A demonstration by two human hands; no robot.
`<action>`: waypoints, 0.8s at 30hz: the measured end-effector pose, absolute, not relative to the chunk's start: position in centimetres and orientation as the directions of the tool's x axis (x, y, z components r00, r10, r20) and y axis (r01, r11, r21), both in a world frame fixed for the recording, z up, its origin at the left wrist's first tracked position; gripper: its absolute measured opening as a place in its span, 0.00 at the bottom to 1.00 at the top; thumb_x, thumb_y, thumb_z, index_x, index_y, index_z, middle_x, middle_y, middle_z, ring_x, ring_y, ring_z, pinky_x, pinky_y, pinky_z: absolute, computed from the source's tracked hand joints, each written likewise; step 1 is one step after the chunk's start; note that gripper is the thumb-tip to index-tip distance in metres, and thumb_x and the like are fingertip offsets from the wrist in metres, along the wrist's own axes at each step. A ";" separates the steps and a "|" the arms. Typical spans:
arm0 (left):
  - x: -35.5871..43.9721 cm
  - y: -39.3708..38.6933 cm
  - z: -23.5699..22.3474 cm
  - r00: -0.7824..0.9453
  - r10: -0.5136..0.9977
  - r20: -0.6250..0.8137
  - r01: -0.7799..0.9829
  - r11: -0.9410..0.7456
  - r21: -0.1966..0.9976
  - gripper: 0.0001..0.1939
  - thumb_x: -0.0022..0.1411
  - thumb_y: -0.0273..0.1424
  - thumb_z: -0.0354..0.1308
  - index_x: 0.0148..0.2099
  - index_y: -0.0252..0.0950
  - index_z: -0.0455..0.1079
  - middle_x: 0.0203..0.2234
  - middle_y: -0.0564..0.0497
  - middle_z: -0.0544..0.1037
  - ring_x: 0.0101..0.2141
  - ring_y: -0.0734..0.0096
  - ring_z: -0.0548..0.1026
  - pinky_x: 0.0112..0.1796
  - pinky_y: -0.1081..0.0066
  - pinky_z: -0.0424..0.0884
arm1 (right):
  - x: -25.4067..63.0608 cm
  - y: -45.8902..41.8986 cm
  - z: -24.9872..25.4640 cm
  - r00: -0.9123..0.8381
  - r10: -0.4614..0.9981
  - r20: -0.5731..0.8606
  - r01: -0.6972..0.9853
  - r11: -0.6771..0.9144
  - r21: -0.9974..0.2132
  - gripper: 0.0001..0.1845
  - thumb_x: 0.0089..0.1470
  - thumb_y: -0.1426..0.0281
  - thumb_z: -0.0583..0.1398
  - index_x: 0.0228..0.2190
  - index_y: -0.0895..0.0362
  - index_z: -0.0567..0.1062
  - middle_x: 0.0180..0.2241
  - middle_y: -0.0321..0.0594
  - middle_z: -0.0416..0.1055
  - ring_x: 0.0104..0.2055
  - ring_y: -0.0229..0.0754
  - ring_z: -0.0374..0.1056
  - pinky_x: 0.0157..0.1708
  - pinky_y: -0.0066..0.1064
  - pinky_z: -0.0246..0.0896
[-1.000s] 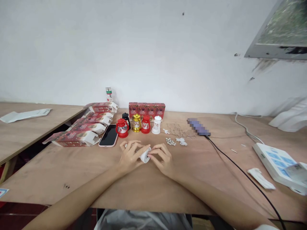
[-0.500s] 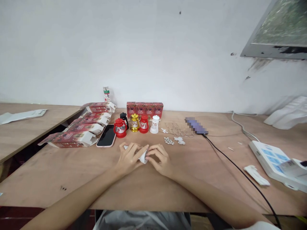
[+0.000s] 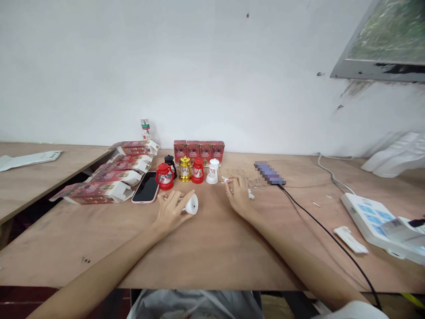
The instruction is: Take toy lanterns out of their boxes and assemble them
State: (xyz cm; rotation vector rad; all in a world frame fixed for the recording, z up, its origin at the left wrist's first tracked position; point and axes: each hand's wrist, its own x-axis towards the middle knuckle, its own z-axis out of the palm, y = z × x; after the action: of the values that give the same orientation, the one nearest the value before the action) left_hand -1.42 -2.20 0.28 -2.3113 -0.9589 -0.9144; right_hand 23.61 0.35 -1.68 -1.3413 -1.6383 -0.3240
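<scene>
My left hand point(image 3: 171, 209) is closed around a small white lantern point(image 3: 191, 204) lying on its side, its round base turned to the right. To the right, my right hand point(image 3: 238, 194) reaches low over the table with fingers apart and slightly bent. Its fingertips are by a small white plastic piece point(image 3: 225, 179); I cannot tell if they touch it. This hand hides the button cells. Part of a pile of white pieces point(image 3: 251, 194) shows beside it. Behind stand a white lantern point(image 3: 212, 172), two red lanterns point(image 3: 165, 176), a gold lantern point(image 3: 185, 169) and a black lantern point(image 3: 170, 162).
Several small red boxes point(image 3: 199, 150) stand against the wall. Opened red cartons point(image 3: 96, 192) and a phone point(image 3: 146, 187) lie at left. Thin metal wire pieces point(image 3: 255, 182) lie behind my right hand. A blurred-out device point(image 3: 269, 173) with a black cable and a white power strip point(image 3: 372, 221) are at right.
My right hand has left the lantern and moved right and away from me, over the button cells. My left hand has turned the lantern's base to face the camera more.
</scene>
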 end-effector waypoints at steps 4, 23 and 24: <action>-1.3 -2.3 0.2 0.544 0.438 0.716 0.728 -0.670 -0.144 0.21 0.56 0.34 0.55 0.53 0.38 0.67 0.30 0.48 0.74 0.32 0.67 0.69 0.37 0.66 0.51 | 26.7 4.0 -0.8 0.088 0.758 0.646 0.955 0.121 -0.272 0.08 0.53 0.70 0.55 0.25 0.57 0.72 0.37 0.48 0.68 0.43 0.50 0.59 0.43 0.42 0.54; -0.9 -2.8 0.5 0.504 0.446 0.739 0.684 -0.729 -0.027 0.16 0.58 0.34 0.54 0.48 0.34 0.64 0.39 0.46 0.78 0.36 0.63 0.72 0.36 0.65 0.51 | 18.6 -4.4 -1.1 -0.237 0.376 0.896 0.730 0.678 -0.092 0.04 0.55 0.71 0.56 0.32 0.55 0.72 0.37 0.43 0.69 0.39 0.41 0.65 0.38 0.35 0.60; -0.8 -2.8 0.5 0.514 0.442 0.735 0.679 -0.734 -0.033 0.16 0.59 0.34 0.54 0.48 0.34 0.64 0.39 0.46 0.78 0.36 0.63 0.72 0.36 0.64 0.51 | 18.1 -4.9 -1.0 -0.288 0.331 0.899 0.715 0.698 -0.028 0.04 0.54 0.72 0.57 0.32 0.54 0.73 0.36 0.42 0.70 0.39 0.41 0.65 0.38 0.34 0.60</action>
State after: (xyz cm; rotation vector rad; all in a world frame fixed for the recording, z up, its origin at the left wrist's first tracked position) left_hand -0.82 -2.81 0.52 -2.4426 -0.9361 -1.0512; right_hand 18.10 -4.91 -1.04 -0.8151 -1.8879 -0.4729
